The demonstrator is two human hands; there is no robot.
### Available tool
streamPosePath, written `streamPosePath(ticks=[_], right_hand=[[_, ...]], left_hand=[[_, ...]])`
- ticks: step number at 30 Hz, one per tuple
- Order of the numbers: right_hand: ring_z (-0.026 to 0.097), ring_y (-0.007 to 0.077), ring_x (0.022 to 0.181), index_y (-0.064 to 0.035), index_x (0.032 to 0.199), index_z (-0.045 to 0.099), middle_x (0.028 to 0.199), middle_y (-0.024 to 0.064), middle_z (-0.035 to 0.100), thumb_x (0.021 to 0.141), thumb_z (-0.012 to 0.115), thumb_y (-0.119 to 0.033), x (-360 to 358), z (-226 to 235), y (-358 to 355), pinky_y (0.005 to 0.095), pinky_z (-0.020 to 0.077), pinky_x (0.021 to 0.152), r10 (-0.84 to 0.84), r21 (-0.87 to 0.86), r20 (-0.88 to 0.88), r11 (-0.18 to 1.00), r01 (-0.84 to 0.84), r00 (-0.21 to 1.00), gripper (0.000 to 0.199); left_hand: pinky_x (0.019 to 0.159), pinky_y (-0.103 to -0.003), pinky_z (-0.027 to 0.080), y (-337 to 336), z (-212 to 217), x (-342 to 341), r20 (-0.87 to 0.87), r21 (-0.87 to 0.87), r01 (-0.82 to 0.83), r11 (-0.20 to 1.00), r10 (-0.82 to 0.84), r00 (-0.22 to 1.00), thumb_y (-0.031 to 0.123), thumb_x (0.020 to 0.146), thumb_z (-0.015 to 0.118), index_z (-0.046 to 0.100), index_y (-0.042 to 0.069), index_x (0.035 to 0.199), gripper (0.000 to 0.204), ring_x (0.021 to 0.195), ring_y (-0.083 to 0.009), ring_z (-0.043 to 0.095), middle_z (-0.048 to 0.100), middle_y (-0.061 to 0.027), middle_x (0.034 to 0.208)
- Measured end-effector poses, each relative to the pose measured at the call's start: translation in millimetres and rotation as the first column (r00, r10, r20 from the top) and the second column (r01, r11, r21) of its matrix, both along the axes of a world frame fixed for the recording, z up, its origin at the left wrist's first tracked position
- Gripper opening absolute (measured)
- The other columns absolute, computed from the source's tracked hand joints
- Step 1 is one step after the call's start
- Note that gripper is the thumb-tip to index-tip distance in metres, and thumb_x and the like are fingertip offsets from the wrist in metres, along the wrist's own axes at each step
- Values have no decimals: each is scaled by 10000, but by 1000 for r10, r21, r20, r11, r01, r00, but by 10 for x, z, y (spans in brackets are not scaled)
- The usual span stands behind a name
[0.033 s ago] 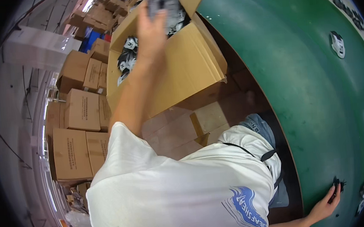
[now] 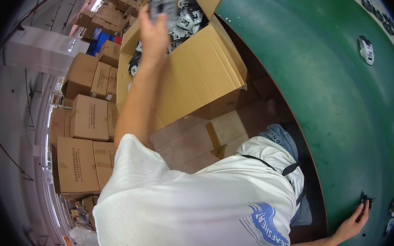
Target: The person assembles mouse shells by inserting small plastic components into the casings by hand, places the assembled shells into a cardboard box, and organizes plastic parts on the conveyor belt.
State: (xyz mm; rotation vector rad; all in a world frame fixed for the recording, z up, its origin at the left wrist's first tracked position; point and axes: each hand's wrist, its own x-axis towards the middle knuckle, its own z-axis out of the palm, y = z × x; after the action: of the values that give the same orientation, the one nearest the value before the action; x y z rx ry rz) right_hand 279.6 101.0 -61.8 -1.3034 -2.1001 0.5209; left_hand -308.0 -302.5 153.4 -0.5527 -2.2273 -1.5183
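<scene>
My left hand [image 2: 155, 36] is raised over an open cardboard box [image 2: 193, 73]. Its fingers grip a blurred grey plastic part [image 2: 163, 6] with a dark opening. Below it, several black-and-white plastic shells [image 2: 189, 18], shaped like computer mouse housings, lie heaped in the box. Far off at the lower right, my right hand [image 2: 352, 224] rests by the green table [image 2: 287, 48]. Its fingertips are closed on a small black spiky piece [image 2: 367, 200], whose kind I cannot make out.
A black-and-white shell [image 2: 366, 50] lies on the table, with more dark parts [image 2: 384, 20] along its far edge. Other pieces [image 2: 393, 206] sit beyond my right hand. Stacked cartons [image 2: 76, 163] stand at the left. The table's brown edge [image 2: 287, 100] curves past my lap.
My left hand has shifted slightly left with the grey part, uncovering more shells in the box. My right hand stays nearly in place.
</scene>
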Motion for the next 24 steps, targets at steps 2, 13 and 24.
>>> streamPosePath(ticks=[2, 13, 24], right_hand=[[688, 210, 1143, -22, 1353, 726, 1300, 115, 728, 1088, 673, -247, -83, 111, 85, 336, 532, 1013, 8, -9, -19, 1000, -9, 1000, 352], [655, 161, 971, -11, 1217, 751, 1093, 70, 732, 1057, 719, -186, 301, -75, 344, 301, 527, 883, -76, 274, -95, 957, 99, 993, 239], [622, 102, 895, 12, 1151, 707, 1041, 26, 688, 1041, 724, -114, 180, -244, -99, 251, 518, 810, -342, -24, -433, 929, 368, 834, 168]], left_hand=[[1080, -412, 495, -965, -74, -753, -263, -293, -361, 885, 288, 921, 119, 1027, 587, 506, 37, 1471, 458, 1226, -299, 645, 672, -170, 1311], [882, -416, 526, -1626, 400, -1989, -68, -298, -455, 839, 456, 887, 471, 1069, 556, 701, -92, 1225, 601, 1019, -270, 674, 758, -179, 1120], [1015, -369, 531, 3579, -343, 275, 119, -649, 647, 400, -787, 606, 397, 1066, 642, 674, 80, 1391, 455, 1144, -240, 702, 746, -134, 1228]])
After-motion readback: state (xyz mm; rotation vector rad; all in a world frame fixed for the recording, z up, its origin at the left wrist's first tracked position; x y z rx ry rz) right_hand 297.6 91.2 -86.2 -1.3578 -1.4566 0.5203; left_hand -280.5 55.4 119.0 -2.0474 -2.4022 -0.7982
